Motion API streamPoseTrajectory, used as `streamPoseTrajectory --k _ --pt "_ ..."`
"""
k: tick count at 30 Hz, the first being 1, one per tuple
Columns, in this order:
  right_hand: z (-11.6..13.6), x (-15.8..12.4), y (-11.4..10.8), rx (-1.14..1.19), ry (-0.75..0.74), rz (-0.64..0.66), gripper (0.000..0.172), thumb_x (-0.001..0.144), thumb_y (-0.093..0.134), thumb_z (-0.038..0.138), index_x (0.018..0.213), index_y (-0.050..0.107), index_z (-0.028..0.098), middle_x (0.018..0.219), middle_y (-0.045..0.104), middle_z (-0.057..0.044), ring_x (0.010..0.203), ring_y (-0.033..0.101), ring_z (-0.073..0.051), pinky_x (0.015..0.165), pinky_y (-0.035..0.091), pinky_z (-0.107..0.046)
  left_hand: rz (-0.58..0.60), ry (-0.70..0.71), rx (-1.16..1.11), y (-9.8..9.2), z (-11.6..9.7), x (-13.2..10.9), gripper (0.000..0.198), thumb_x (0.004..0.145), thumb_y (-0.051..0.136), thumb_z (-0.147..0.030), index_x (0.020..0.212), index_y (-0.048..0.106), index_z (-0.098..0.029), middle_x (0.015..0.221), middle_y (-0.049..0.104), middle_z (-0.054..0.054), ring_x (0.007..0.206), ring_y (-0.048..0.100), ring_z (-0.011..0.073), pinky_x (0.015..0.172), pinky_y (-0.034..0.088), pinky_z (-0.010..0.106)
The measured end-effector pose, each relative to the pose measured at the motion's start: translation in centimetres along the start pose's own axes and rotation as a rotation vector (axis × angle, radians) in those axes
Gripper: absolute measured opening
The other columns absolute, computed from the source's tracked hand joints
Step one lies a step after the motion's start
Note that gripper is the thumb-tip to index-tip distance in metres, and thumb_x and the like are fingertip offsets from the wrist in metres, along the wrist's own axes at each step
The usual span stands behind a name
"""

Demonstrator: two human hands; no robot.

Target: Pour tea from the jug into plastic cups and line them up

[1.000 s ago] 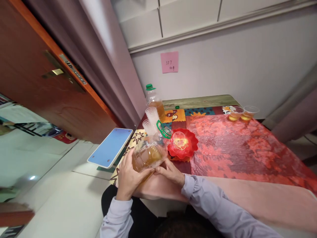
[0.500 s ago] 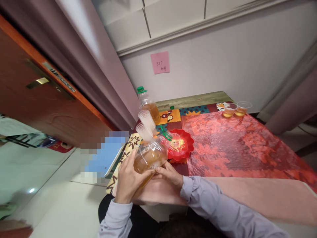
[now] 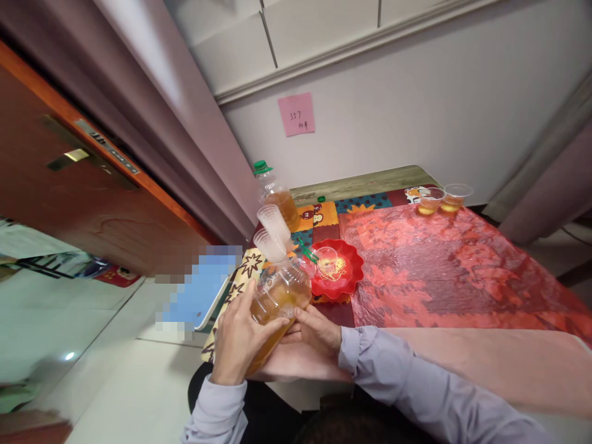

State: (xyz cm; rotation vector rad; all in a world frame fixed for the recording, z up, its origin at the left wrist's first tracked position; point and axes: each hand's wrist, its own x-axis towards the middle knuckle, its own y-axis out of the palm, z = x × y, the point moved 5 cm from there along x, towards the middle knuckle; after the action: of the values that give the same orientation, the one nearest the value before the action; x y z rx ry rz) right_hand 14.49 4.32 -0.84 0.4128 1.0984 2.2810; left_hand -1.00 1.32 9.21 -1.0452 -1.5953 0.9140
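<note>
At the near left edge of the table (image 3: 439,277), the left hand (image 3: 240,333) curls half-open around one side of a tilted clear plastic bottle (image 3: 277,296) of amber liquid; the right hand (image 3: 317,327), fingers bent, grips its other side. The bottle's neck points toward a clear plastic cup (image 3: 327,261) on a red scalloped plate (image 3: 354,274). Stacked plastic cups (image 3: 276,223) stand just beyond the bottle.
</note>
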Motion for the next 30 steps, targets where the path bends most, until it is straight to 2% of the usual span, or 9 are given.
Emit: streamPoseTrajectory --k 5,13,23,30 --pt "-0.4 0.1 -0.2 0.023 0.018 0.004 0.075 0.084 0.081 0.072 0.139 0.056 0.027 0.125 0.077 -0.009 0.102 0.078 -0.024 0.103 0.058 -0.049 0.048 -0.031 0.015 -0.4 -0.4 0.1 0.101 0.074 0.082 -0.067 0.159 0.049 -0.023 0.148 0.067 0.016 0.133 0.066 0.0374 0.110 0.055 0.052" --pt "-0.8 0.5 -0.3 0.069 0.035 0.009 0.084 0.081 0.083 0.073 0.143 0.055 0.024 0.124 0.077 -0.011 0.099 0.078 -0.022 0.097 0.059 -0.044 0.110 -0.079 0.080 -1.1 -1.4 0.5 0.103 0.075 0.082 -0.066 0.162 0.045 -0.024 0.149 0.067 0.016 0.133 0.066 0.0350 0.111 0.054 0.047" --pt "-0.6 0.4 -0.3 0.086 0.013 -0.002 0.083 0.080 0.082 0.075 0.142 0.057 0.024 0.128 0.076 -0.012 0.104 0.077 -0.026 0.101 0.059 -0.051 0.175 -0.091 0.174 -1.7 -2.9 1.3 0.104 0.077 0.081 -0.066 0.163 0.044 -0.020 0.150 0.066 0.018 0.136 0.065 0.0366 0.111 0.053 0.048" --pt "-0.5 0.4 -0.3 0.076 0.014 0.005 0.083 0.081 0.080 0.077 0.142 0.059 0.025 0.125 0.077 -0.011 0.100 0.078 -0.024 0.097 0.060 -0.047 0.215 -0.114 0.203 -2.1 -3.7 1.5 0.103 0.079 0.081 -0.063 0.163 0.043 -0.019 0.150 0.066 0.019 0.136 0.064 0.0370 0.110 0.053 0.049"
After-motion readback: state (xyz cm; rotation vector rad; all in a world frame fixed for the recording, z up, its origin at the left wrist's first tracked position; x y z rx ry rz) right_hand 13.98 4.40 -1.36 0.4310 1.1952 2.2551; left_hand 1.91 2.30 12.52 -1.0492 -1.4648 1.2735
